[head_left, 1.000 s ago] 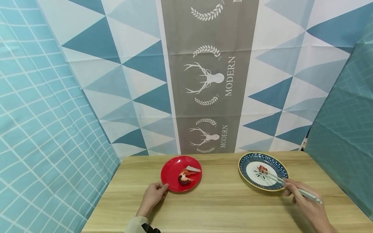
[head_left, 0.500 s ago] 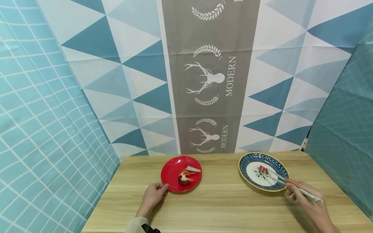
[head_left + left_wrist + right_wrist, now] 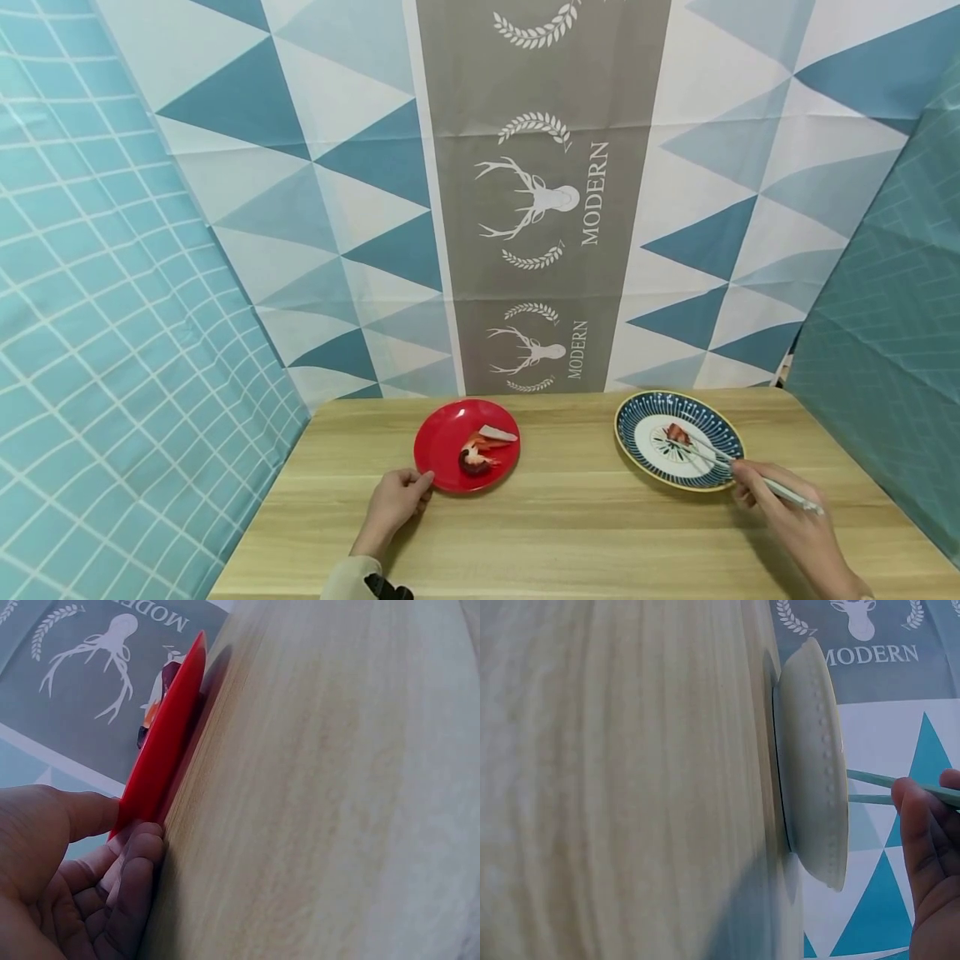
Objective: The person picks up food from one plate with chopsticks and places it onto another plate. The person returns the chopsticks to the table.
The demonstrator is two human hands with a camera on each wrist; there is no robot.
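Observation:
My left hand (image 3: pixel 397 504) pinches the near left rim of a red plate (image 3: pixel 438 446), thumb on top and fingers beneath, as the left wrist view shows. Several food pieces (image 3: pixel 476 458) lie on that plate, among them a dark curled one, an orange one and a white strip. On the right, my right hand (image 3: pixel 783 508) holds a pair of pale green chopsticks (image 3: pixel 787 493). Their tips are spread at a small reddish-brown food piece (image 3: pixel 677 433) on a blue-patterned plate (image 3: pixel 637 417); whether they touch it I cannot tell. In the right wrist view the plate's wall (image 3: pixel 814 765) hides the chopstick tips.
Both plates stand on a wooden table (image 3: pixel 555 517), well apart, near its back edge. A patterned cloth (image 3: pixel 540 250) hangs right behind the table. Blue tiled cloth (image 3: pixel 112 292) closes the left side and teal cloth (image 3: pixel 885 333) the right.
The chopsticks have shifted slightly in my right hand, and their tips have spread apart around the reddish-brown piece. My left hand and the red plate have stayed in place.

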